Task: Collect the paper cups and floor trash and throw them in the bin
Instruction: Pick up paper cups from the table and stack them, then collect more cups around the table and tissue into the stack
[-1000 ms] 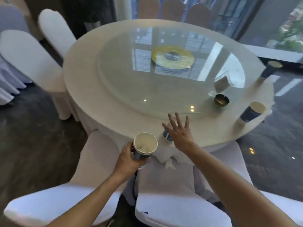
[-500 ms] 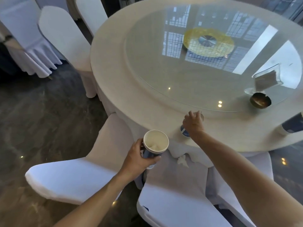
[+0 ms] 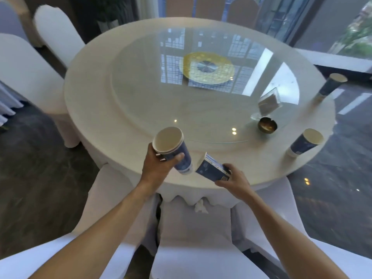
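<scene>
My left hand (image 3: 159, 168) grips a stack of blue paper cups (image 3: 173, 150), mouth up and tilted toward me, above the near edge of the round table (image 3: 120, 141). Just to its right my right hand (image 3: 234, 179) holds another blue paper cup (image 3: 211, 169) lying on its side, its mouth turned toward the stack. Two more blue cups stand at the table's right edge, a near cup (image 3: 305, 142) and a far cup (image 3: 330, 85). A crumpled white tissue (image 3: 200, 206) lies on the chair seat below the tablecloth's hem.
A glass turntable (image 3: 181, 109) carries a brass ashtray (image 3: 267, 125) and a clear napkin holder (image 3: 269, 103). White-covered chairs (image 3: 193, 238) stand right in front of me, another chair (image 3: 26, 77) at the left. Dark floor (image 3: 40, 178) on both sides.
My right hand has closed on the cup at the table's edge and lifted it, tipping it sideways. My left hand has raised its stack over the table beside it.
</scene>
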A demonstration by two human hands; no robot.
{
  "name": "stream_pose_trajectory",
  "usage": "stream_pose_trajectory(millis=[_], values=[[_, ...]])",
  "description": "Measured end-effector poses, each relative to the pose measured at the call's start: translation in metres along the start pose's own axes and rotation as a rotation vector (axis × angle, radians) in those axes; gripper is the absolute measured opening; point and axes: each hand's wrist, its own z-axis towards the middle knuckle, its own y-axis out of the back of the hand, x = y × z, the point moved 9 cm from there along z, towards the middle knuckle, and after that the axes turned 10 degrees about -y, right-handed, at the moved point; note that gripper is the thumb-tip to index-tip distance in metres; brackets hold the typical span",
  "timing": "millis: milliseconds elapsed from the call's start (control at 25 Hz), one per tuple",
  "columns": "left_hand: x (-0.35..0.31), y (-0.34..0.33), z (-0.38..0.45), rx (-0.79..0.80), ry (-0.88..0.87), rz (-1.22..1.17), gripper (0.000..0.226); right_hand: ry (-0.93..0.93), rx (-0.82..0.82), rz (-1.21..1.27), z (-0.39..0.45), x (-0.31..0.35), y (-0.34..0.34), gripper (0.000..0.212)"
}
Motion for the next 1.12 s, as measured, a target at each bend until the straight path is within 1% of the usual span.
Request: stream_pose_trajectory(millis=[80,200,280,320,400,560,680,760,920,1040,1120], values=[[-0.015,-0.017,0.011,0.019,-0.026,-0.083,0.082,-0.043,0.029,0.118,-0.019,-0.018,0.003,0.073],[-0.027,-0.049,0.012,0.095,-0.049,-0.119,0.091,-0.093,0.104,0.343,-0.051,-0.023,0.007,0.058],[-0.023,-0.07,0.005,0.163,-0.034,-0.127,0.082,-0.097,0.167,0.443,-0.066,-0.023,0.003,0.055],[-0.02,-0.08,0.0,0.203,-0.025,-0.122,0.077,-0.095,0.178,0.484,-0.071,-0.024,0.001,0.055],[-0.01,-0.096,-0.009,0.298,-0.007,-0.117,0.077,-0.09,0.183,0.54,-0.077,-0.022,-0.001,0.056],[0.016,-0.113,-0.023,0.467,0.04,-0.049,0.085,-0.082,0.205,0.584,-0.083,-0.019,-0.013,0.062],[0.03,-0.121,-0.036,0.554,0.022,0.008,0.098,-0.089,0.242,0.644,-0.085,-0.018,-0.027,0.065],[0.041,-0.119,-0.041,0.558,-0.005,0.036,0.098,-0.09,0.286,0.648,-0.086,-0.016,-0.043,0.067],[0.066,-0.106,-0.042,0.465,-0.008,0.063,0.09,-0.064,0.328,0.583,-0.081,-0.017,-0.067,0.073],[0.084,-0.096,-0.047,0.447,-0.009,0.148,0.092,-0.062,0.264,0.374,-0.071,-0.027,-0.072,0.087],[0.099,-0.086,-0.052,0.409,-0.021,0.219,0.096,-0.037,0.241,0.161,-0.062,-0.039,-0.076,0.086]])
